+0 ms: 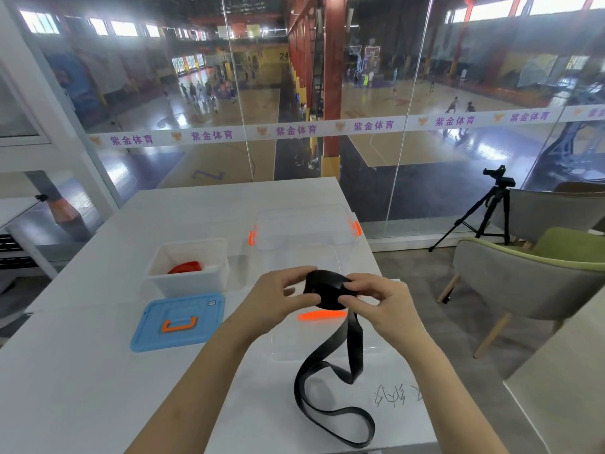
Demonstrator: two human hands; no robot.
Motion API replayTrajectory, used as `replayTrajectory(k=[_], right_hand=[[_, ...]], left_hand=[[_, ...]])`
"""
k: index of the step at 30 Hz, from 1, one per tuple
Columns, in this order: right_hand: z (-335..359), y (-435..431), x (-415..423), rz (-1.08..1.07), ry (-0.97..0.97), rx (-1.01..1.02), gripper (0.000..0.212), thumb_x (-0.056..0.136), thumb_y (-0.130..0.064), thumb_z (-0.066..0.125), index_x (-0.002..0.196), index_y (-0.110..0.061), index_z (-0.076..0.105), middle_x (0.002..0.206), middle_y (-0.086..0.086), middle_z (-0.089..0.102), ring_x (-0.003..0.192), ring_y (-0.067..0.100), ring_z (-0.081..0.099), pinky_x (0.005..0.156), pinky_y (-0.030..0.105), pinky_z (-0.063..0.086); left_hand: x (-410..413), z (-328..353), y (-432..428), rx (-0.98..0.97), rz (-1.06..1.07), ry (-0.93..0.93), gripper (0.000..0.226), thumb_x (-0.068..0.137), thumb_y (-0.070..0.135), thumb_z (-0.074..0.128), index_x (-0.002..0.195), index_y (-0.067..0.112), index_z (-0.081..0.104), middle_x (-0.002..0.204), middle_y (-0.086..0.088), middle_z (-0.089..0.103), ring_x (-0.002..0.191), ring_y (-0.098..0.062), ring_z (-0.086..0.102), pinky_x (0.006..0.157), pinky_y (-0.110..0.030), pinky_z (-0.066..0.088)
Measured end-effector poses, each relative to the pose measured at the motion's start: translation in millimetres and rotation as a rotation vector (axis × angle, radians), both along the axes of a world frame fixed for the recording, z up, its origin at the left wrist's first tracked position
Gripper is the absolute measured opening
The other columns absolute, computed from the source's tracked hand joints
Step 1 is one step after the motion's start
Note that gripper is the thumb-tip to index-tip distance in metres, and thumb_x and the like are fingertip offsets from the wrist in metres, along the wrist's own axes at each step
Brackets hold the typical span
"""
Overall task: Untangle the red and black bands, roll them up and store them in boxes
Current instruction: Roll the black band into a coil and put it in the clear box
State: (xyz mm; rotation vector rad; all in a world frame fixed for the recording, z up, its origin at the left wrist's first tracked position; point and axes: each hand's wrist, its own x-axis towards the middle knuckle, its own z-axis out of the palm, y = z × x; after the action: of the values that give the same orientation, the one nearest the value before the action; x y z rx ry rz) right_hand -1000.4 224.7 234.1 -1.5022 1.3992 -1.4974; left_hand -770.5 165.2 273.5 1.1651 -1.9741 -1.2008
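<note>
Black band (330, 381) in my hands (278, 299): smooth, rubbery, slight sheen. Clear box (307, 231): glossy transparent plastic. White box (186, 273): translucent matt plastic. Blue lid (178, 322): smooth plastic. Table (82, 355): white, matt.

A tripod (486, 213) stands beside a grey chair (530, 283).

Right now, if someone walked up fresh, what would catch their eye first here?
Probably the black band: its upper end is rolled between the left hand and right hand, while the rest trails in loops onto the table. Next, the red band in the white box at left, with a blue lid lying before it.
</note>
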Motion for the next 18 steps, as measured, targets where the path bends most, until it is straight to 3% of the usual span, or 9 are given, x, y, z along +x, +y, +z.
replayTrajectory(k=[2, 4, 7, 11, 14, 18], right_hand=[[1.4, 0.1, -1.0, 0.017, 0.152, -0.021, 0.022, 0.078, -0.006, 0.092, 0.096, -0.016, 0.084, 0.105, -0.01, 0.081, 0.097, 0.007, 0.077, 0.092, 0.019, 0.058], [3.7, 2.4, 0.4, 0.036, 0.208, -0.024, 0.023, 0.078, -0.009, 0.092, 0.099, -0.015, 0.083, 0.107, -0.012, 0.08, 0.099, 0.004, 0.076, 0.091, 0.015, 0.056], [6.4, 3.5, -0.3, 0.078, 0.148, 0.014, 0.026, 0.082, -0.009, 0.089, 0.104, -0.019, 0.08, 0.104, -0.015, 0.08, 0.102, 0.007, 0.075, 0.094, 0.017, 0.055], [6.0, 1.1, -6.0, 0.147, -0.07, 0.097, 0.042, 0.085, -0.001, 0.084, 0.119, -0.022, 0.073, 0.116, -0.004, 0.079, 0.11, 0.019, 0.075, 0.101, 0.032, 0.058], [2.4, 3.0, -8.5, 0.167, -0.048, 0.138, 0.038, 0.086, 0.001, 0.082, 0.115, -0.023, 0.076, 0.114, -0.004, 0.079, 0.106, 0.017, 0.075, 0.101, 0.037, 0.059], [-2.8, 3.7, -5.6, 0.12, -0.013, 0.137, 0.033, 0.082, -0.006, 0.087, 0.105, -0.028, 0.077, 0.105, -0.006, 0.078, 0.102, 0.015, 0.073, 0.1, 0.037, 0.056]], left_hand=[[-3.3, 1.5, -0.6, -0.067, -0.005, -0.085, 0.049, 0.087, 0.032, 0.082, 0.132, 0.043, 0.067, 0.126, 0.025, 0.071, 0.124, 0.002, 0.061, 0.111, -0.039, 0.052], [-6.3, 2.7, -0.5, -0.161, -0.045, -0.149, 0.034, 0.088, 0.032, 0.079, 0.12, 0.041, 0.072, 0.114, 0.022, 0.074, 0.115, -0.002, 0.065, 0.104, -0.039, 0.055], [-9.1, 5.0, 2.8, -0.146, -0.018, -0.048, 0.024, 0.088, 0.024, 0.079, 0.11, 0.034, 0.075, 0.105, 0.016, 0.077, 0.109, -0.007, 0.069, 0.104, -0.04, 0.054], [-10.4, 3.6, 5.1, -0.115, 0.057, 0.086, 0.024, 0.089, 0.018, 0.079, 0.109, 0.031, 0.076, 0.106, 0.014, 0.078, 0.109, -0.008, 0.072, 0.105, -0.041, 0.056], [-7.9, 5.3, 1.5, -0.082, 0.076, 0.137, 0.027, 0.089, 0.018, 0.08, 0.11, 0.034, 0.076, 0.108, 0.013, 0.078, 0.111, -0.011, 0.072, 0.105, -0.043, 0.056], [-8.9, 6.5, 2.4, -0.105, 0.079, 0.071, 0.029, 0.09, 0.02, 0.079, 0.114, 0.034, 0.075, 0.111, 0.018, 0.077, 0.112, -0.005, 0.07, 0.108, -0.035, 0.053]])
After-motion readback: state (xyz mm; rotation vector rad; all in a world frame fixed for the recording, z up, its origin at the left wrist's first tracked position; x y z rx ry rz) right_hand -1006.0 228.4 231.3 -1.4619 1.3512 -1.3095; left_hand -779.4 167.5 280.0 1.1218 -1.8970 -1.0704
